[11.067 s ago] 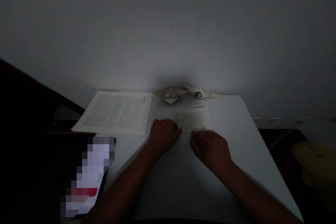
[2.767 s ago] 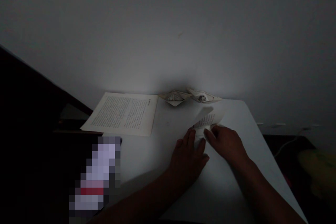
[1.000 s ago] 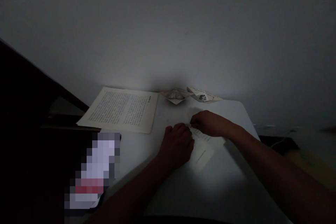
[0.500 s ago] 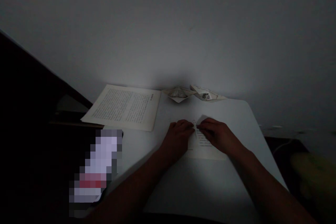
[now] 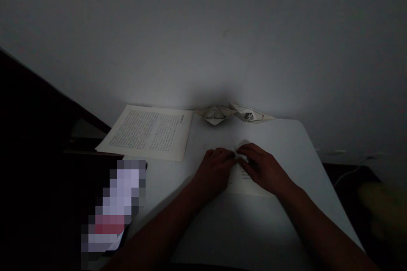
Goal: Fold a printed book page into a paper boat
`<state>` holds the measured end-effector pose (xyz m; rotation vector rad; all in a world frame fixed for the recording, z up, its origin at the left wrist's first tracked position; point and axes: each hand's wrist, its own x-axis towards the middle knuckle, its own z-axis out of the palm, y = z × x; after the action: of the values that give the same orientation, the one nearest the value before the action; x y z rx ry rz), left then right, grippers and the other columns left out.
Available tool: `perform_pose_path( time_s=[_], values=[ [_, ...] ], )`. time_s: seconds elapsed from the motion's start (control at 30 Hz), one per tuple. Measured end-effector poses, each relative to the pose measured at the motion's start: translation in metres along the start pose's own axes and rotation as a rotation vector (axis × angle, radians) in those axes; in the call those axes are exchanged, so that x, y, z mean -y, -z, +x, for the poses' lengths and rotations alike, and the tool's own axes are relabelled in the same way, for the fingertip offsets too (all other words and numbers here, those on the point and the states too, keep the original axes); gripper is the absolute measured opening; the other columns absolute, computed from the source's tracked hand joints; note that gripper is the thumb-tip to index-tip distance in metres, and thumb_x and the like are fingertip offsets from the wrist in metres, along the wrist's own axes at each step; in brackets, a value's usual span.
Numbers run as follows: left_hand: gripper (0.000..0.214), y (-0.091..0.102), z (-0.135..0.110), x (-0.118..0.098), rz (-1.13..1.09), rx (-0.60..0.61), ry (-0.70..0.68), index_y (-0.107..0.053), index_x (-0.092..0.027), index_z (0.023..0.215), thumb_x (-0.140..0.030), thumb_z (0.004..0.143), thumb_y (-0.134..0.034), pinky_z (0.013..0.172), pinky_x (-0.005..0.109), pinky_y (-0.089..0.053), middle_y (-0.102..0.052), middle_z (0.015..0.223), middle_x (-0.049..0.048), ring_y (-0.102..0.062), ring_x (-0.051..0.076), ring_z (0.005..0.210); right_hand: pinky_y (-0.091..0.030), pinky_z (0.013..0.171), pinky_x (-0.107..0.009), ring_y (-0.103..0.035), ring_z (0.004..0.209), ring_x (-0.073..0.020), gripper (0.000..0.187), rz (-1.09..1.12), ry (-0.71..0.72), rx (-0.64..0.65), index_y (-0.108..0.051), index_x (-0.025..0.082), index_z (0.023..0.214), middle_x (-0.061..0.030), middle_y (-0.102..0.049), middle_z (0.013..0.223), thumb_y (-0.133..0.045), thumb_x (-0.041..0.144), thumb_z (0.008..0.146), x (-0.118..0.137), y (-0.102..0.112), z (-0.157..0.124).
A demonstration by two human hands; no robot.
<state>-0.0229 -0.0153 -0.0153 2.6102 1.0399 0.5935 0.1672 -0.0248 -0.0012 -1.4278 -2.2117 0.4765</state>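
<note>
A printed sheet of paper (image 5: 249, 186) lies on the white table, partly folded under my hands. My left hand (image 5: 216, 167) is closed at the sheet's middle, its fingertips pinched on the paper; the exact grip is dim. Facing it from the right, my right hand (image 5: 260, 165) has its thumb and index finger apart, with the tips touching or just over the same sheet. Both hands hide much of the fold. Beyond them, two folded paper boats, one on the left (image 5: 215, 114) and one on the right (image 5: 251, 114), stand side by side against the wall.
A stack of printed sheets (image 5: 146, 131) rests at the table's back left, overhanging its edge. A phone (image 5: 119, 203), its screen blurred out, lies at the left edge. The grey wall (image 5: 203, 29) rises behind the table (image 5: 210, 228). Something yellowish (image 5: 381, 207) is at the right.
My right thumb and index finger have spread apart from their pinch on the paper. The left hand stays almost in place. The view has shifted slightly.
</note>
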Motion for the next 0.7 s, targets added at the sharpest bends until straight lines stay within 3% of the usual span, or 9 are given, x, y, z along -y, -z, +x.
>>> perform_pose_path(
  time_s=[0.17,0.47,0.7],
  values=[
    [0.023,-0.003,0.000,-0.004,0.052,-0.014,0.063,-0.062,-0.020,0.101,-0.012,0.084,-0.049,0.088,0.038,-0.040,-0.058,0.119,0.0045,-0.048,0.022,0.107,-0.049,0.088,-0.034,-0.059,0.098,-0.0201,0.030,-0.025,-0.057,-0.026,-0.060,0.020,0.114,-0.0085,-0.060,0.109,-0.052,0.029,0.087,0.001,-0.004,0.005],
    [0.020,0.000,0.007,-0.003,-0.035,-0.032,0.153,-0.058,-0.017,0.099,-0.013,0.082,-0.050,0.086,0.037,-0.040,-0.062,0.106,0.0052,-0.050,0.021,0.098,-0.048,0.082,-0.038,-0.060,0.091,-0.0218,0.037,-0.330,-0.014,-0.005,-0.061,0.024,0.118,-0.0087,-0.059,0.106,-0.052,0.040,0.087,-0.002,-0.003,0.008],
    [0.027,0.001,0.016,0.003,0.023,-0.055,0.175,-0.059,-0.020,0.110,-0.020,0.084,-0.051,0.082,0.038,-0.039,-0.058,0.104,0.0063,-0.049,0.022,0.096,-0.048,0.079,-0.039,-0.059,0.090,-0.0232,0.037,-0.368,-0.051,-0.037,-0.064,0.026,0.115,-0.0086,-0.060,0.104,-0.054,0.045,0.085,-0.005,-0.006,0.006]
  ],
)
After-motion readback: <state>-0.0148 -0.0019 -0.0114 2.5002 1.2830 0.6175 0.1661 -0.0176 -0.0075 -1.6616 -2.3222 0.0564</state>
